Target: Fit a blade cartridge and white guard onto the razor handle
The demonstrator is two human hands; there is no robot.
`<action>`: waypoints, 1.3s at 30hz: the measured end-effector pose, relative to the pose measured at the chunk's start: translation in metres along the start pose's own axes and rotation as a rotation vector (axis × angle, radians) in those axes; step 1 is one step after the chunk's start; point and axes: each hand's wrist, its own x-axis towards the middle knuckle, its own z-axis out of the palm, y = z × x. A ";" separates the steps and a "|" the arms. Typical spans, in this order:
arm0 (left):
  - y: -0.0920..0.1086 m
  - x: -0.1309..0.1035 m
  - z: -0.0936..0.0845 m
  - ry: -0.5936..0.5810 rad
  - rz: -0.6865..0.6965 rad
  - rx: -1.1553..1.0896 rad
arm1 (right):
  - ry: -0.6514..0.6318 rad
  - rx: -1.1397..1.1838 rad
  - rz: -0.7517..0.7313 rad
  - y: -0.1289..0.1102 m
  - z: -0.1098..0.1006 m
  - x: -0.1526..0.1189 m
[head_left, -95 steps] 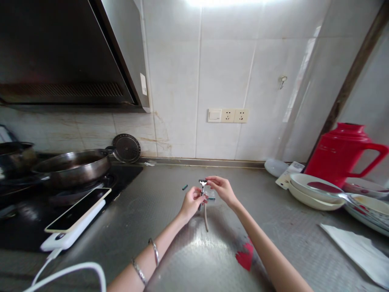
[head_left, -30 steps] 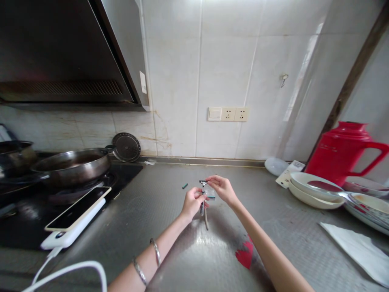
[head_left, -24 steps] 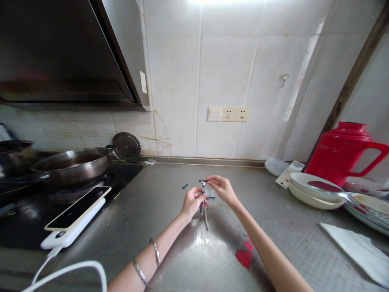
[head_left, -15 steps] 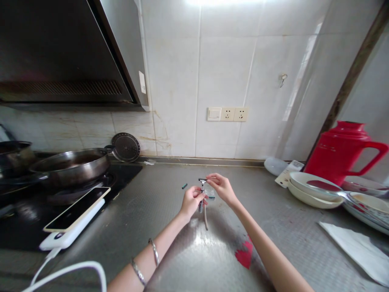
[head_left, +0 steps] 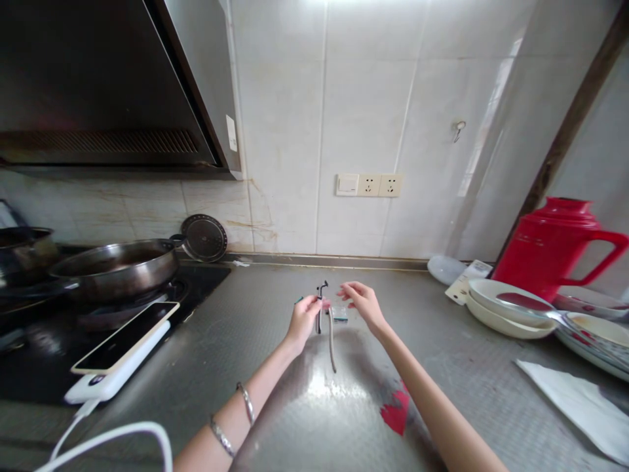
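Upright between the fingers of my left hand point(head_left: 305, 319) is a razor point(head_left: 320, 322) with a dark handle, its head turned edge-on above the fingertips. My right hand point(head_left: 362, 303) hovers just to the right, fingers curled loosely and apart, not touching the razor. On the metal counter point(head_left: 275, 406), between the hands, lies a small clear plastic case point(head_left: 339, 313) with a teal strip. A thin grey-brown cord-like piece point(head_left: 332, 347) stretches towards me beside the razor. A small teal bit shows partly behind my left hand.
A steel pan point(head_left: 118, 265) sits on the stove at left, near a phone point(head_left: 126, 337) on a white power bank point(head_left: 118, 367) with a cable. At right are a red flask point(head_left: 550, 246), stacked bowls point(head_left: 511, 318) and white paper point(head_left: 574, 403). A red patch point(head_left: 396, 412) marks the counter.
My right hand has let go of the razor's head and moved slightly right. My left hand has shifted a little left, and the razor has turned from face-on to edge-on.
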 end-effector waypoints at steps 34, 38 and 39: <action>0.006 0.019 -0.031 0.302 -0.091 0.232 | -0.167 -0.881 0.012 0.028 0.050 -0.029; 0.007 0.019 -0.030 0.304 -0.107 0.249 | -0.194 -0.932 0.004 0.027 0.051 -0.030; 0.008 0.019 -0.030 0.303 -0.108 0.250 | -0.198 -0.944 0.006 0.027 0.051 -0.030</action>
